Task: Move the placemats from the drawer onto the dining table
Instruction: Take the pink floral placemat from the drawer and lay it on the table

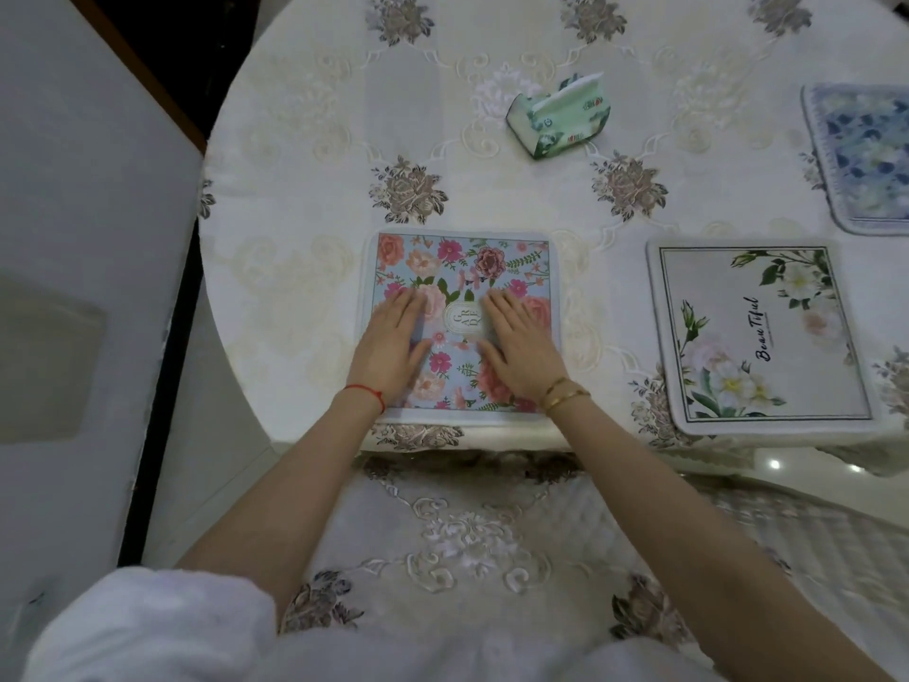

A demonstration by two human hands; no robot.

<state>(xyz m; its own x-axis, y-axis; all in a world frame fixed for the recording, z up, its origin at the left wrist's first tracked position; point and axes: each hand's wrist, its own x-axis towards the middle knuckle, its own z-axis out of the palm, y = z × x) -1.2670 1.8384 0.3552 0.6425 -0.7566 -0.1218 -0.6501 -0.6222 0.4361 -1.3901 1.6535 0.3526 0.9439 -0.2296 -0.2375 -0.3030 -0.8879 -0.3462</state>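
A light-blue placemat with pink flowers (462, 260) lies flat near the front edge of the round dining table (305, 268). My left hand (391, 344) presses on its left half with straight fingers. My right hand (516, 344) presses on its right half the same way. To the right lies a white placemat with white flowers and black script (757, 337). A blue patterned placemat (865, 155) sits at the far right, partly cut off by the frame edge. The drawer is not in view.
A green tissue pack (560, 115) stands at the middle of the table. The embroidered cream tablecloth hangs over the front edge (467, 534). A white cabinet or wall panel (83, 238) stands close on the left.
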